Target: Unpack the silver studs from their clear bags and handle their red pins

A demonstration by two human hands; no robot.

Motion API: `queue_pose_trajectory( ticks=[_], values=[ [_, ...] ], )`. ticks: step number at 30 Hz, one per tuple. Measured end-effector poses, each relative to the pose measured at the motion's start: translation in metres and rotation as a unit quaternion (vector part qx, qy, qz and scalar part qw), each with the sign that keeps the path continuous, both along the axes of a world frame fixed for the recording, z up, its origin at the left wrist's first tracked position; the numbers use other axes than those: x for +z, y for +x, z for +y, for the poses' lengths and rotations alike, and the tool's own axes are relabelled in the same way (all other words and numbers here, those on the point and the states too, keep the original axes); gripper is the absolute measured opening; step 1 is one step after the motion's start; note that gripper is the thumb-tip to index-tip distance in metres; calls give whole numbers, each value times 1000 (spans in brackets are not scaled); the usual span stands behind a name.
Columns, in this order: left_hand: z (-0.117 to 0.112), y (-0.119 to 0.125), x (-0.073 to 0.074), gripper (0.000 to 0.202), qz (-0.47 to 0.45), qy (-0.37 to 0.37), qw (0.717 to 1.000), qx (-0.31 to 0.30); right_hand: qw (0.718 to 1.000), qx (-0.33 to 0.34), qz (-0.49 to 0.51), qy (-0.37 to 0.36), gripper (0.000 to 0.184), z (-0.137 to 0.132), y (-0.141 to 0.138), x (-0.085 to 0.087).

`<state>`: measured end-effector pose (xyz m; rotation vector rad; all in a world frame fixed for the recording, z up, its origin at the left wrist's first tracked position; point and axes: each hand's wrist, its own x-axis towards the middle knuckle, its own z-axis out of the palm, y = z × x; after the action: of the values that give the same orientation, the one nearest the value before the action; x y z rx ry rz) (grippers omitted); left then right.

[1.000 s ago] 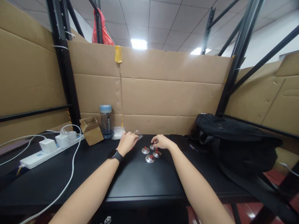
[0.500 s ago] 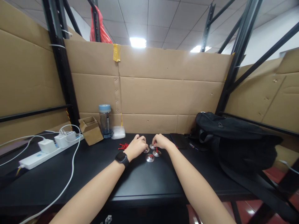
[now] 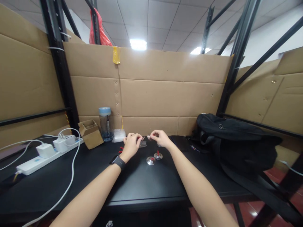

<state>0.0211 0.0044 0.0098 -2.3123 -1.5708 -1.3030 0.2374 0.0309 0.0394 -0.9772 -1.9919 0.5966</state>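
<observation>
My left hand (image 3: 131, 143), with a dark watch (image 3: 117, 161) on its wrist, pinches a small metal finger cymbal (image 3: 143, 138), seen edge-on. Facing it across a narrow gap is another finger cymbal (image 3: 149, 137), gripped by the fingertips of my right hand (image 3: 161, 138). Both are lifted off the black table. Below them two more silver finger cymbals lie dome up, the nearer one (image 3: 151, 160) and the farther one (image 3: 158, 155), each with a red cord loop. Red cords (image 3: 121, 150) lie beside my left hand, partly hidden by it.
A white power strip (image 3: 35, 162) with chargers and cables lies left. An open cardboard box (image 3: 91, 134), a blue-lidded bottle (image 3: 106, 126) and a clear plastic packet (image 3: 118, 135) stand at the back. A black backpack (image 3: 234, 138) fills the right. Cardboard panels (image 3: 151, 97) enclose the table.
Both hands have risen from the table, each with a finger cymbal, and the two cymbals are turned toward each other. The other two stay on the table. The view has shifted slightly.
</observation>
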Motion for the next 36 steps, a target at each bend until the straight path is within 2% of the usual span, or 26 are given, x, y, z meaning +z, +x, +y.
queue_pose_trajectory(
  ticks=[3,6,11,16,20,25,32,36],
  values=[
    [1,-4,7,22,-90,-7,996,1,992,10,126,-31,22,-5,-11,3],
    [3,-6,8,22,-141,-4,990,-22,984,20,168,-48,29,-9,-25,0],
    [5,-2,3,27,-166,-6,984,-58,971,35,222,-78,34,-15,-44,-8],
    [6,-3,2,28,-172,-12,983,-64,951,49,277,-131,35,-21,-49,-9],
    [5,-4,3,26,-170,-16,984,-56,942,76,289,-154,49,-24,-50,-8],
    [2,-4,6,26,-162,-12,985,-52,942,83,286,-154,53,-25,-48,-7],
    [3,-7,8,27,-138,-11,988,-67,967,43,232,-91,63,-20,-45,-12],
    [4,-12,8,30,-57,-21,995,-77,960,41,254,-114,61,-19,-45,-10]
  ],
)
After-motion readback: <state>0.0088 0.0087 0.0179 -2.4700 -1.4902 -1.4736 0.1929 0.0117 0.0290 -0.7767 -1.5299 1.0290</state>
